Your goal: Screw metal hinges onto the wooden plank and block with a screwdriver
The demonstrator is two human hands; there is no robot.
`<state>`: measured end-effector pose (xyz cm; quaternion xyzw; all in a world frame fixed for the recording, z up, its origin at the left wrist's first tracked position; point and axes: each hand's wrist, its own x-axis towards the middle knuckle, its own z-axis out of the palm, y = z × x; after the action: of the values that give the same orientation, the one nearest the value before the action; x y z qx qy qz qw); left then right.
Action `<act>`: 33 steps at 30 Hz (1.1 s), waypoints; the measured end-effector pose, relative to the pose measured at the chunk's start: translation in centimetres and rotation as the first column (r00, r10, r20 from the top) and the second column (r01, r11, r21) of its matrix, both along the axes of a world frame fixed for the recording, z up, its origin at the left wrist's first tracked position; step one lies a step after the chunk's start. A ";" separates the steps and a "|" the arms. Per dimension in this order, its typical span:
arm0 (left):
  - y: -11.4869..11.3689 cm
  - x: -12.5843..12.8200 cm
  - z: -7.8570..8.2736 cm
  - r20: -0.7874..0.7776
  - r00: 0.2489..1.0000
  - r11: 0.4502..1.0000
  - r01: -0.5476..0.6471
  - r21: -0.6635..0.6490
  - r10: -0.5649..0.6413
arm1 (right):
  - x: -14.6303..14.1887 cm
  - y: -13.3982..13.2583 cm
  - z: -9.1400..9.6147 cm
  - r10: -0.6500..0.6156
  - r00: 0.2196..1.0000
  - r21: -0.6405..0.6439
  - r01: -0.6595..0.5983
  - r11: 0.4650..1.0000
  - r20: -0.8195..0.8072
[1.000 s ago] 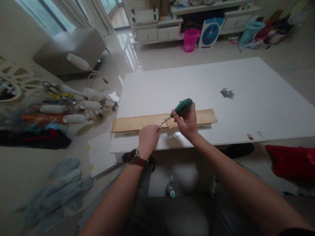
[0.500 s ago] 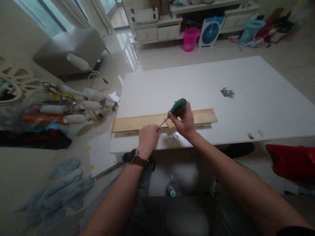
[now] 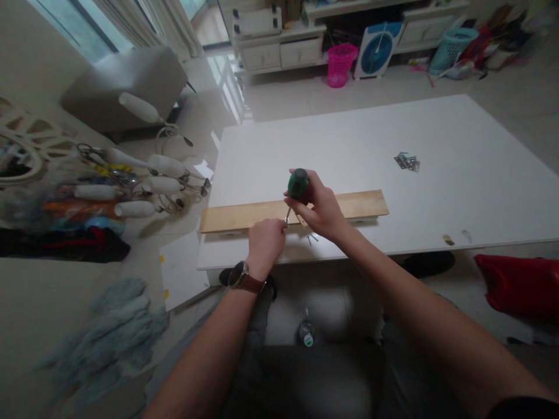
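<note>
My right hand (image 3: 322, 209) is closed around the green handle of a screwdriver (image 3: 297, 185), its shaft pointing down at the near edge of a wooden plank (image 3: 236, 216). Beside the tip, my left hand (image 3: 267, 237) is closed at that edge, pinching a small shiny metal piece (image 3: 286, 222) too small to name. The plank lies along the near side of a white board (image 3: 349, 145). Just in front of it are a few loose screws (image 3: 311, 239). A small wooden bit shows under my right hand.
Metal brackets and screws (image 3: 407, 162) lie in a pile on the board's right half. A lamp with white shades (image 3: 163, 166) stands on the left. A bottle (image 3: 307, 333) is on the floor below, and a red item (image 3: 519, 285) sits at the right.
The screwdriver has swung from a slant to nearly upright, its handle moving left with my right hand. My left hand stays at the plank's edge. The view has shifted slightly.
</note>
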<state>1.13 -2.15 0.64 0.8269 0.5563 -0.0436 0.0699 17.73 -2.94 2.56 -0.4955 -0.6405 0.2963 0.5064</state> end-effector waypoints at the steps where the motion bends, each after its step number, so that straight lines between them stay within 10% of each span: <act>1: 0.0 0.0 0.0 0.006 1.000 1.000 -0.007 -0.002 0.007 | -0.1 0.0 0.3 0.018 1.000 -0.002 -0.018 1.000 0.002; 33: 0.1 -0.1 -0.1 0.054 0.998 0.998 -0.041 -0.037 0.043 | -0.5 0.8 1.5 -0.020 0.998 -0.029 0.021 0.999 0.054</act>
<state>1.01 -2.00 0.52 0.8145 0.5707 -0.0295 0.1005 17.22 -2.15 4.05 -0.5171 -0.6443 0.2871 0.4848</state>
